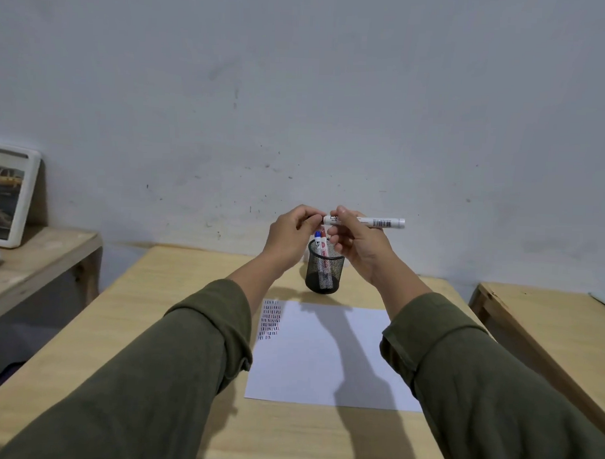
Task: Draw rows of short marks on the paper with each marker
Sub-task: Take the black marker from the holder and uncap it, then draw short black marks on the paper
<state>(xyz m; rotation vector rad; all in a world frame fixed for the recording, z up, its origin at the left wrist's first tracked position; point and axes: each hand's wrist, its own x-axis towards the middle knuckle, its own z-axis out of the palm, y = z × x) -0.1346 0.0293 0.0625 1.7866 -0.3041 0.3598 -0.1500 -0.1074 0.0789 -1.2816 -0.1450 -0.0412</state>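
Note:
A white marker (377,222) lies level in the air above the black mesh pen cup (324,270). My right hand (357,243) grips its barrel. My left hand (291,238) pinches the marker's left end, where the cap sits; the cap itself is hidden by the fingers. Two more markers (321,242), one blue-capped and one red-capped, stand in the cup. On the wooden table (175,293) lies a white sheet of paper (324,360) with several rows of short dark and red marks (270,319) in its upper left corner.
A second wooden table (36,254) at the left carries a framed picture (7,198) leaning on the wall. Another wooden surface (548,323) stands at the right. A grey wall (299,92) rises right behind the table.

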